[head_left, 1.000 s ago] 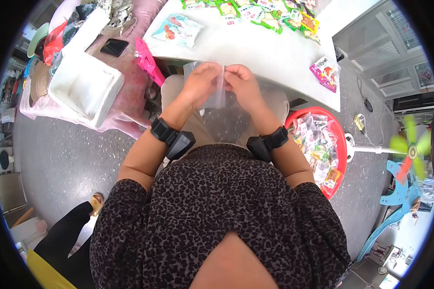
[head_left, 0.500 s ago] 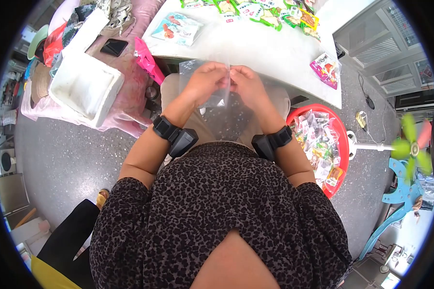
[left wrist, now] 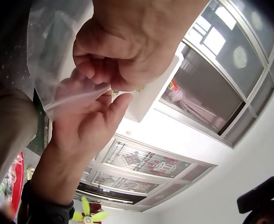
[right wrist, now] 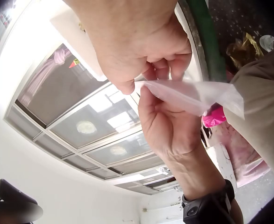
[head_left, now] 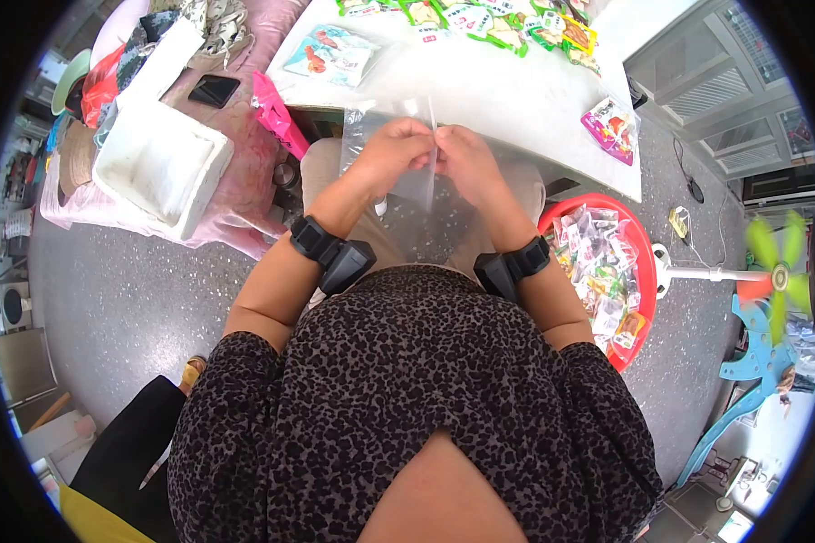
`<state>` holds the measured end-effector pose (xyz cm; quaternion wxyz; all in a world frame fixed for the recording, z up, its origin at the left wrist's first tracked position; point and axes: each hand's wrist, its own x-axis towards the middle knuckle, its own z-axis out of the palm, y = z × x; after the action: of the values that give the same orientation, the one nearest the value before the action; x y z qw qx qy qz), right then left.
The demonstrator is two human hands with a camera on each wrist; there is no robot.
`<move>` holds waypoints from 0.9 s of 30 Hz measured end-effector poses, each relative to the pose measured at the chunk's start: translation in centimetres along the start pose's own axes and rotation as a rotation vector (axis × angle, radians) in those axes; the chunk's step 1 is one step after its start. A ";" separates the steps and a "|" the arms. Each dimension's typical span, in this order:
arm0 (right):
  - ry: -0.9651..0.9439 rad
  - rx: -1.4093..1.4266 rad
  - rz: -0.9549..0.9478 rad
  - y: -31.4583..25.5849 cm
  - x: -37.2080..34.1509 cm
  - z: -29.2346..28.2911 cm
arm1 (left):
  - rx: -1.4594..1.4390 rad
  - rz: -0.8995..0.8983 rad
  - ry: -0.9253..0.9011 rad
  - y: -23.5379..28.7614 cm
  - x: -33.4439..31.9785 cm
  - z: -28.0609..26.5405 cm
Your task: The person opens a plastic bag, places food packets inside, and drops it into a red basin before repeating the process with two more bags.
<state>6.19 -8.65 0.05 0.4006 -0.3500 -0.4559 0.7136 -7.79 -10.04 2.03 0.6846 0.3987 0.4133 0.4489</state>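
Note:
A clear plastic bag (head_left: 415, 188) hangs between my two hands over my lap, just off the table's front edge. My left hand (head_left: 391, 152) pinches its upright edge, and the right hand (head_left: 467, 161) pinches the same edge from the other side. Their fingertips meet there. In the left wrist view the thin edge of the bag (left wrist: 76, 101) runs between the thumbs and fingers. The right wrist view shows the film (right wrist: 221, 95) stretched out toward my knee. Most of the curled fingers are hidden behind the palms.
The white table (head_left: 407, 77) bears several green snack packets (head_left: 503, 36), a blue-white bag (head_left: 332, 54) and a purple packet (head_left: 611, 134). A red basin (head_left: 645, 281) of packets stands at right. Left are a foam box (head_left: 167, 167), a phone (head_left: 215, 89) and a pink bag (head_left: 276, 118).
Both hands have shifted slightly right with the bag, and more of its film spreads out left of the left hand. The fingertips stay together at the bag's edge.

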 end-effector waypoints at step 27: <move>0.123 -0.061 0.107 0.1 -0.3 -0.2 | -0.041 0.033 0.131 -2.9 0.8 -0.6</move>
<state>6.50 -8.87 -0.05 0.3783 -0.4288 -0.4326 0.6971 -7.29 -9.95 -1.03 0.6565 0.3613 0.4413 0.4937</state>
